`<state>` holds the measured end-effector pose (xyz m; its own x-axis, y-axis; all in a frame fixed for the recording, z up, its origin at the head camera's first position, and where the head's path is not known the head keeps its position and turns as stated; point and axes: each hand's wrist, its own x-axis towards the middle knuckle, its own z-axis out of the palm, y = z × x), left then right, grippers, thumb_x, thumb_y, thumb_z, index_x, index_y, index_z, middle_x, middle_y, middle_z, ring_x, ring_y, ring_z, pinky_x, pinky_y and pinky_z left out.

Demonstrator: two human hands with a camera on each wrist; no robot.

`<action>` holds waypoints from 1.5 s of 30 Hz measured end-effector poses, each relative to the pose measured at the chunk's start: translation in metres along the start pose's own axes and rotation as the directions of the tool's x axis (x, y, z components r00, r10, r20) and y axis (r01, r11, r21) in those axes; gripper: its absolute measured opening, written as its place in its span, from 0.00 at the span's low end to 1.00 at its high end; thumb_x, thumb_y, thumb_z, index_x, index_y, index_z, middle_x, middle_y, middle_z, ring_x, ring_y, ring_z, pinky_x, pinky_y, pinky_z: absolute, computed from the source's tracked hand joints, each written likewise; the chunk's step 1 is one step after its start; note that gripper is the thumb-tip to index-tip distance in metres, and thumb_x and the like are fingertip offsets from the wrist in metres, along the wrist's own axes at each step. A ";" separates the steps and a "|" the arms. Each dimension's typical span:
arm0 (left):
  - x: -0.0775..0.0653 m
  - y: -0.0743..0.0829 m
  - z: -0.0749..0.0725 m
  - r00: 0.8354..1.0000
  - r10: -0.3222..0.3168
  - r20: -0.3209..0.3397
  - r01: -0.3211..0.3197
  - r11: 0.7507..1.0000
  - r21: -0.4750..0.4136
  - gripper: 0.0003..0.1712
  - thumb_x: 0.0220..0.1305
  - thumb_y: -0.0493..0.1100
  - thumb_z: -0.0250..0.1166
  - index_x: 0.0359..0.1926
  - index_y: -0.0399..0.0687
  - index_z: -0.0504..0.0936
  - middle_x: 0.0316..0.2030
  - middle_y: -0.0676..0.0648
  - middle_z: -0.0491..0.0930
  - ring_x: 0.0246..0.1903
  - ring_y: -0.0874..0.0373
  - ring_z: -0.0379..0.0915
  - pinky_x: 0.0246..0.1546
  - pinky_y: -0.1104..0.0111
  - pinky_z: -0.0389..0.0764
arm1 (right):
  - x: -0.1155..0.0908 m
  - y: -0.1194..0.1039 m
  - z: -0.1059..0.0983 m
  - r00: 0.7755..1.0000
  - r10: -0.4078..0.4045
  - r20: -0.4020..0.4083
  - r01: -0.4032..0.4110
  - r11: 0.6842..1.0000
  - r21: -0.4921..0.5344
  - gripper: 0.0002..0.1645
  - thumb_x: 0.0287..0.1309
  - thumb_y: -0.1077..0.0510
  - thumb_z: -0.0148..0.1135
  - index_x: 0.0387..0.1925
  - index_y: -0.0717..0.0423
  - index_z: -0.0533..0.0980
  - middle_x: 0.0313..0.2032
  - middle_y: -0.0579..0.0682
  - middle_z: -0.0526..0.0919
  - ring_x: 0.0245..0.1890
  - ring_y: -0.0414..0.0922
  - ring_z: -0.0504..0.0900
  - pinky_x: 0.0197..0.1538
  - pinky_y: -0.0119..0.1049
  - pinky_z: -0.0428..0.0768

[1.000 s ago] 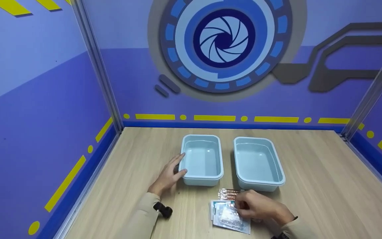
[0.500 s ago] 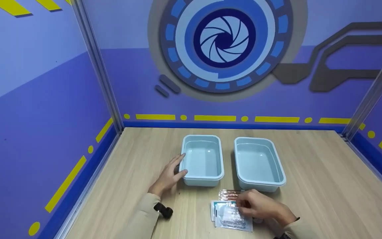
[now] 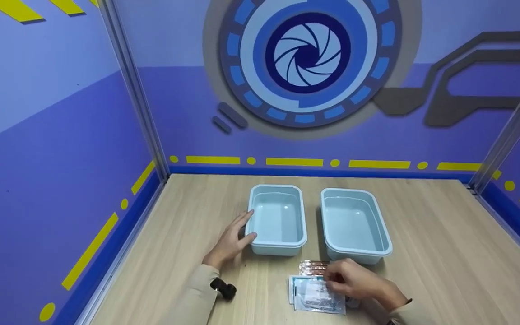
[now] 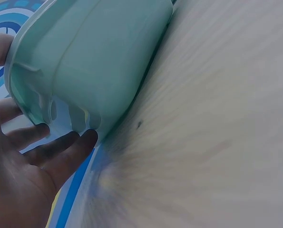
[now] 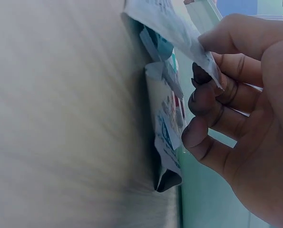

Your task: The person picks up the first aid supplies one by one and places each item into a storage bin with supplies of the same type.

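Observation:
My left hand point(image 3: 228, 243) rests against the left side of a pale blue plastic tub point(image 3: 279, 250). In the left wrist view its fairly straight fingers point(image 4: 67, 154) touch the tub's outer wall, with the thumb at the rim. Below the second pale blue tub point(image 3: 359, 258), my right hand point(image 3: 355, 282) pinches the edge of a flat silvery-white printed sachet point(image 3: 318, 300) between thumb and fingers. In the right wrist view that sachet point(image 5: 165, 23) is tilted up at the pinched edge. Under it lie another sachet point(image 5: 162, 128) and clear packs with reddish-brown sticks point(image 3: 313, 267), partly hidden by the hand.
Both tubs have bare floors and stand side by side with a gap between them. The wooden table point(image 3: 188, 203) meets a purple-blue back wall point(image 3: 188, 113) and side walls, with metal posts point(image 3: 133, 90) at the corners.
The pinched sachet has turned a little, and its lower edge lies more level. Its lower end has shifted slightly right. Both hands stay almost where they were.

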<state>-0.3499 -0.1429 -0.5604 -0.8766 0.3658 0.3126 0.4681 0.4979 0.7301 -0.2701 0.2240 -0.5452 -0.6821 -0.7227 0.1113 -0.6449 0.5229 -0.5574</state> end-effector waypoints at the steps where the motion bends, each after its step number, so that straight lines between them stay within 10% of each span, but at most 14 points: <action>1: 0.000 0.000 0.000 1.000 0.000 0.004 0.000 1.000 0.002 0.39 0.69 0.52 0.57 0.75 0.49 0.55 0.74 0.38 0.53 0.74 0.41 0.46 0.72 0.44 0.50 | 0.000 0.000 0.000 1.000 0.003 -0.002 -0.003 1.000 0.001 0.06 0.57 0.61 0.64 0.30 0.44 0.80 0.28 0.33 0.78 0.27 0.28 0.73 0.29 0.25 0.77; 14: -0.002 -0.004 -0.001 1.000 0.010 0.000 -0.010 1.000 -0.003 0.39 0.68 0.53 0.57 0.75 0.51 0.56 0.74 0.38 0.54 0.74 0.41 0.47 0.72 0.43 0.51 | 0.003 -0.002 0.003 0.991 -0.110 -0.078 0.107 0.993 -0.042 0.09 0.55 0.63 0.65 0.27 0.44 0.78 0.25 0.32 0.75 0.25 0.26 0.70 0.26 0.21 0.72; 45: 0.000 -0.004 -0.003 1.000 0.027 0.005 -0.027 1.000 0.015 0.39 0.68 0.52 0.59 0.75 0.49 0.56 0.74 0.38 0.55 0.74 0.40 0.48 0.71 0.42 0.52 | 0.008 -0.011 -0.017 0.999 0.005 -0.053 -0.001 0.998 0.063 0.04 0.59 0.59 0.63 0.31 0.44 0.79 0.26 0.34 0.76 0.25 0.28 0.71 0.26 0.25 0.75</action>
<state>-0.3518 -0.1470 -0.5619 -0.8632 0.3831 0.3287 0.4930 0.4999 0.7121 -0.2745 0.2198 -0.5246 -0.7025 -0.6951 0.1524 -0.6211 0.4943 -0.6082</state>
